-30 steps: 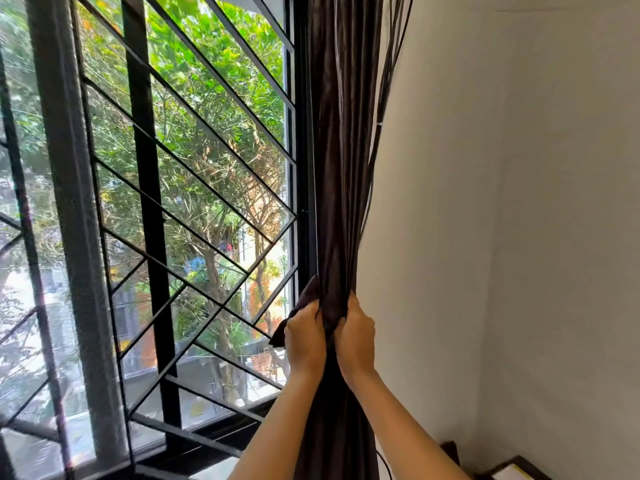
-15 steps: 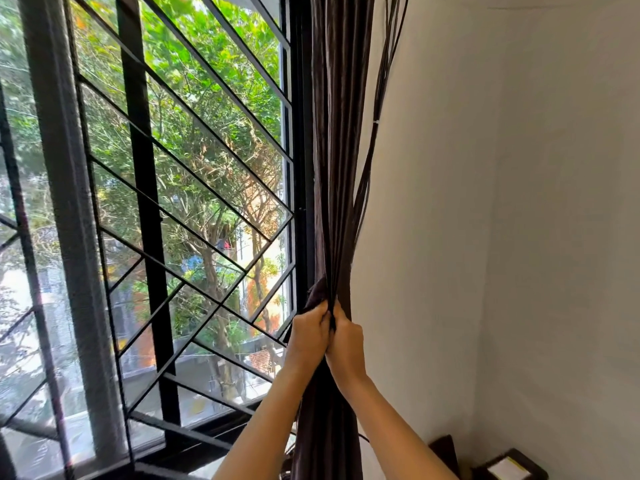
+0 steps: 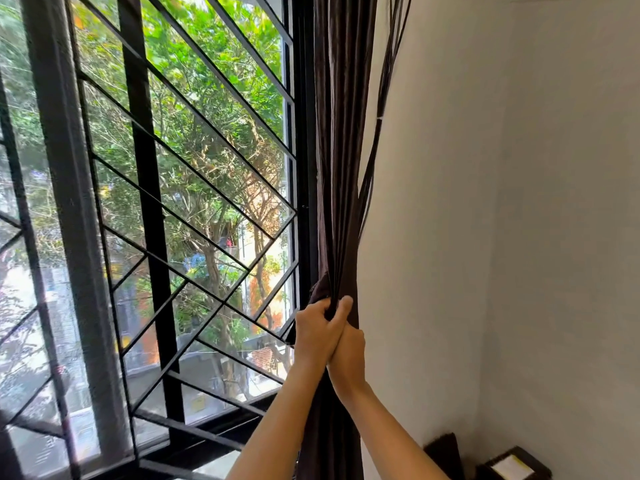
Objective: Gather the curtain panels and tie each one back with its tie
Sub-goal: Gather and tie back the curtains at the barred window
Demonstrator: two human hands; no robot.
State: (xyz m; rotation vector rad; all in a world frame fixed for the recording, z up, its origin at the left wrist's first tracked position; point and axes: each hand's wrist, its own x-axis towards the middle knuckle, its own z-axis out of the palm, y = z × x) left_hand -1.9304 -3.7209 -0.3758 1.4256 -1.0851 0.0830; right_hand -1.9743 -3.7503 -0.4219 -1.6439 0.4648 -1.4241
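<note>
barred window point(image 3: 194, 209) beside white wall point(image 3: 485, 237); left hand point(image 3: 317, 336), right hand point(image 3: 348, 355) touching, fingers point(image 3: 319, 307) clutching gathered curtain point(image 3: 341, 168).

A home room: barred window point(image 3: 173, 237) onto street trees, dark curtain point(image 3: 341, 150), plain white wall point(image 3: 502, 237).

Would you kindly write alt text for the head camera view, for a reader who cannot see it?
The left hand and right hand grip a gathered dark curtain beside a black diagonal window grille. Green trees show outside, and a white wall stands to the right.
</note>
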